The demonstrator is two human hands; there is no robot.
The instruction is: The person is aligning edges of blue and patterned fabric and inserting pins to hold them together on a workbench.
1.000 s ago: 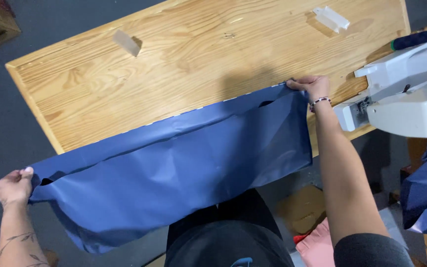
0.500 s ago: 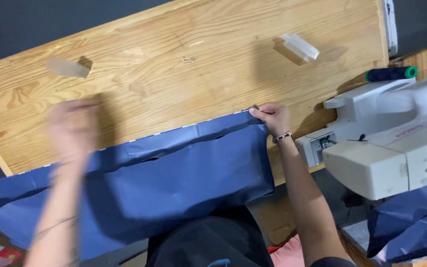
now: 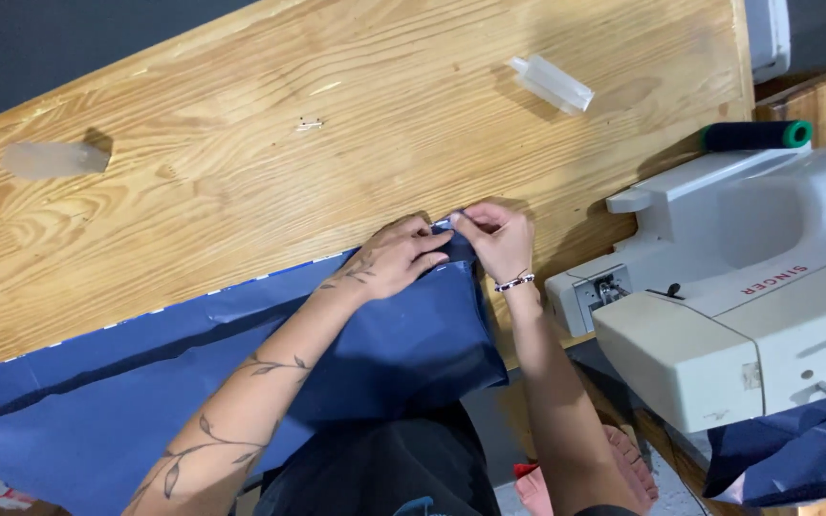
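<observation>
The wooden table [image 3: 241, 172] is the largest item: a pale plank top with pronounced grain and knots, its left and top edges cut off by the frame. Draped over its near edge is the blue fabric [image 3: 394, 334], a smooth, slightly glossy sheet with soft folds; its lower part hangs below the table edge and runs out of view at bottom left. The white sewing machine [image 3: 748, 306], a hard plastic body with rounded corners, stands at the right end of the table and is cut off at the right edge. A second mass of blue cloth [image 3: 795, 459] lies beneath it. A dark cylinder with a green cap [image 3: 755, 135] sits just behind the machine.

Both hands meet at the upper right corner of the fabric, on the table. The left hand [image 3: 389, 263] lies flat on the cloth, fingers narrow and pressing the corner down. The right hand [image 3: 497, 237], fingers curled close, pinches the fabric corner; the corner itself is hidden under the fingertips.

Two translucent plastic blocks [image 3: 552, 84] [image 3: 54, 160] rest on the bare wood, well apart. A tiny metal item [image 3: 310, 123] is too small to identify.
</observation>
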